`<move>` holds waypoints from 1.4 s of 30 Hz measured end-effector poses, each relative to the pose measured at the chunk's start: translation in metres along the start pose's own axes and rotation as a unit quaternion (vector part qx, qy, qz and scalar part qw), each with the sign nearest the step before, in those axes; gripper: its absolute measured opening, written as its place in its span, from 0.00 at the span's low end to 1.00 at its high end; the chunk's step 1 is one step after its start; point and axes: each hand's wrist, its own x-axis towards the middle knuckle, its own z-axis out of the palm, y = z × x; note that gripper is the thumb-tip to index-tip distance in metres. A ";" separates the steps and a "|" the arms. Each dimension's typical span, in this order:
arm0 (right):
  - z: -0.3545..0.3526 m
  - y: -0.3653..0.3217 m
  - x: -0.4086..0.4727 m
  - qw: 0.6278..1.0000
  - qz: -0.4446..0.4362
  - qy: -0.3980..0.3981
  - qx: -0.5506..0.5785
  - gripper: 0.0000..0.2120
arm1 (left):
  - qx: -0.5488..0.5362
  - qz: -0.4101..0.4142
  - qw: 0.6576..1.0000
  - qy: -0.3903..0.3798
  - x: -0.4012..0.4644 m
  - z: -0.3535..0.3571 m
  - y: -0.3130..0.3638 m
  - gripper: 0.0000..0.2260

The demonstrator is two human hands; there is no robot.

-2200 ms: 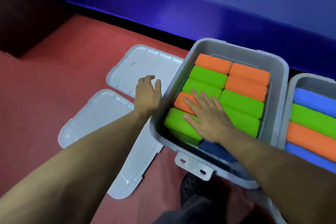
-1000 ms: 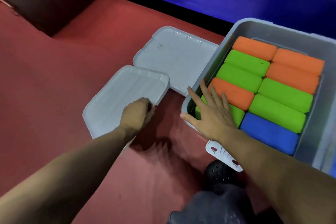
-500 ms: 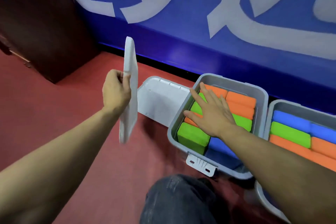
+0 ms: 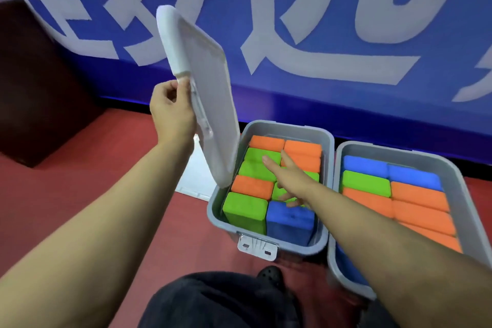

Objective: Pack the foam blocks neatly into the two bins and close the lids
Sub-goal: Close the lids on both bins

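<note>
1. The left hand (image 4: pixel 171 112) grips a grey bin lid (image 4: pixel 202 93) by its long edge. Half a second ago the lid stood edge-on out to the left; now it has swung over and tilts above the left bin (image 4: pixel 269 243), its lower corner just at the bin's left rim.
2. The right hand (image 4: pixel 288 176), fingers straight and holding nothing, still lies over the foam blocks (image 4: pixel 266 146) in that bin, which sit in tidy rows of orange, green and blue.
3. The right bin (image 4: pixel 452 170) is also filled and uncovered; the second lid (image 4: pixel 193 170) lies on the red floor (image 4: pixel 80 194) behind the raised one.
4. Packing looks finished, so closing has begun. The right hand probably must clear out before the lid can seat.
</note>
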 end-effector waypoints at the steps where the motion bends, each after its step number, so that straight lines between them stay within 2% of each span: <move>1: 0.000 0.001 0.000 0.999 0.030 -0.019 0.038 0.42 | -0.029 -0.011 1.000 -0.001 -0.003 0.007 -0.001 0.12; 4: 0.000 0.001 0.005 0.977 0.048 -0.070 0.197 0.40 | -0.109 -0.054 0.993 -0.005 -0.009 0.022 -0.004 0.10; 6: -0.005 -0.003 0.010 0.925 0.038 -0.073 0.371 0.35 | -0.157 -0.085 0.984 -0.018 -0.018 0.029 -0.008 0.08; 8: -0.013 -0.002 0.016 0.866 0.031 -0.035 0.498 0.27 | -0.179 -0.107 0.977 -0.045 -0.030 0.032 -0.016 0.08; 10: -0.021 0.009 0.019 0.846 0.019 0.021 0.532 0.23 | -0.183 -0.134 0.970 -0.089 -0.044 0.032 -0.028 0.09; 13: -0.033 0.035 0.021 0.839 0.003 0.068 0.541 0.23 | -0.184 -0.199 0.952 -0.145 -0.059 0.026 -0.047 0.09; 14: -0.037 0.042 0.021 0.840 -0.007 0.088 0.535 0.23 | -0.187 -0.229 0.943 -0.150 -0.060 0.023 -0.056 0.11; 15: -0.041 0.048 0.020 0.845 -0.018 0.110 0.523 0.23 | -0.194 -0.258 0.935 -0.146 -0.060 0.020 -0.065 0.18; 17: -0.048 0.061 0.017 0.860 -0.036 0.146 0.488 0.25 | -0.193 -0.325 0.919 -0.108 -0.058 0.014 -0.084 0.39; 18: -0.052 0.067 0.014 0.867 -0.044 0.154 0.471 0.25 | -0.162 -0.353 0.918 -0.077 -0.058 0.011 -0.092 0.46; 19: -0.054 0.073 0.012 0.874 -0.051 0.154 0.457 0.24 | -0.124 -0.364 0.922 -0.051 -0.058 0.010 -0.100 0.46; 20: -0.057 0.080 0.009 0.880 -0.055 0.155 0.445 0.23 | -0.081 -0.366 0.927 -0.035 -0.057 0.008 -0.107 0.39; 22: -0.061 0.092 0.004 0.889 -0.054 0.151 0.429 0.23 | 0.005 -0.359 0.933 -0.034 -0.058 0.004 -0.119 0.18; 23: -0.062 0.099 0.005 0.895 -0.052 0.150 0.417 0.24 | 0.049 -0.359 0.931 -0.042 -0.059 0.002 -0.127 0.12; 24: -0.063 0.105 0.005 0.903 -0.051 0.150 0.400 0.25 | 0.087 -0.355 0.929 -0.053 -0.061 0.000 -0.136 0.10; 30: -0.059 0.139 0.021 0.955 -0.024 0.138 0.262 0.27 | 0.206 -0.334 0.914 -0.107 -0.072 -0.006 -0.192 0.18; 34: -0.056 0.159 0.041 0.977 0.022 0.137 0.160 0.25 | 0.226 -0.329 0.909 -0.122 -0.078 -0.003 -0.222 0.25; 38: -0.043 0.187 0.067 0.989 0.068 0.127 0.016 0.36 | 0.266 -0.341 0.891 -0.139 -0.083 -0.005 -0.244 0.19; 42: -0.040 0.202 0.085 0.985 0.097 0.142 0.003 0.37 | 0.289 -0.354 0.874 -0.165 -0.085 -0.006 -0.259 0.10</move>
